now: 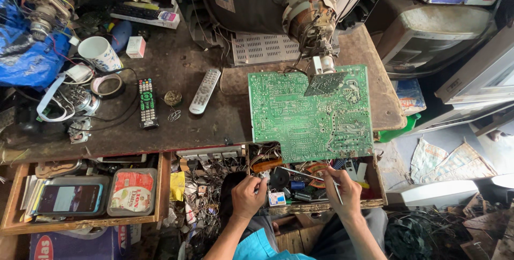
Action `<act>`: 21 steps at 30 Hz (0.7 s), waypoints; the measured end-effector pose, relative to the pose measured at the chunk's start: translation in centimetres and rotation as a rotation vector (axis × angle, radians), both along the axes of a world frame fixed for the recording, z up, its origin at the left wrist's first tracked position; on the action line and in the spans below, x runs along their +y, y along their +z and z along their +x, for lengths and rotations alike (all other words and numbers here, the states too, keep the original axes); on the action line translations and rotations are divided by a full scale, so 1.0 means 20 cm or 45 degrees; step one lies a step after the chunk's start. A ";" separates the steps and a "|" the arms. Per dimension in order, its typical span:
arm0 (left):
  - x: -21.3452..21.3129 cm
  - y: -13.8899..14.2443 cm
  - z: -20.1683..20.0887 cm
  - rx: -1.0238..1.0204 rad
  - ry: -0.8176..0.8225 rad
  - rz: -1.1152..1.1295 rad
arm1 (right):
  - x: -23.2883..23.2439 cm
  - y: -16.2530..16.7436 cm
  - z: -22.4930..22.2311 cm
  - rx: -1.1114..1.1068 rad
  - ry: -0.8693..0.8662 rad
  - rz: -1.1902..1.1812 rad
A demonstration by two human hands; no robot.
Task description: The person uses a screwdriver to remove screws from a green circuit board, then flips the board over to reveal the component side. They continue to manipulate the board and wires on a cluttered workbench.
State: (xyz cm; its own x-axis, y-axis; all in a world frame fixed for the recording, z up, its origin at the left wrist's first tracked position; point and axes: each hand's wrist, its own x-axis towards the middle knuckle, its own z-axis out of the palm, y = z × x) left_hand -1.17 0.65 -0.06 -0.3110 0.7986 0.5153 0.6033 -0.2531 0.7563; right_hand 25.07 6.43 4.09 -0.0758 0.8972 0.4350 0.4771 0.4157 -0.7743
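A large green circuit board [310,113] lies solder side up at the workbench edge, overhanging an open wooden drawer [326,205] full of small parts. My left hand [248,195] is closed at the drawer's left end, next to a small box [277,199]; what it grips is hidden. My right hand [342,189] holds a thin metal tool [304,174] over the drawer, just below the board. Wires run from the board to the neck of a picture tube [313,14] behind it.
Two remote controls [147,102] [205,91], a white mug [100,52] and a tape roll [107,84] lie on the brown bench. An open drawer at left holds a phone [69,198] and a tin [132,191]. Old monitor casings [439,30] stand at right.
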 end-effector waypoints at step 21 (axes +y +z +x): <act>0.00 0.02 0.00 0.024 0.010 0.015 | -0.01 0.04 -0.03 -0.010 -0.029 -0.008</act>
State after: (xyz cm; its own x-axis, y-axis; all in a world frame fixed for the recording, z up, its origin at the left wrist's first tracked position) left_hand -1.22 0.68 0.25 -0.3071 0.7903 0.5302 0.6192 -0.2571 0.7419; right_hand 24.50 6.27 4.94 -0.0583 0.9016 0.4286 0.4924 0.3995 -0.7733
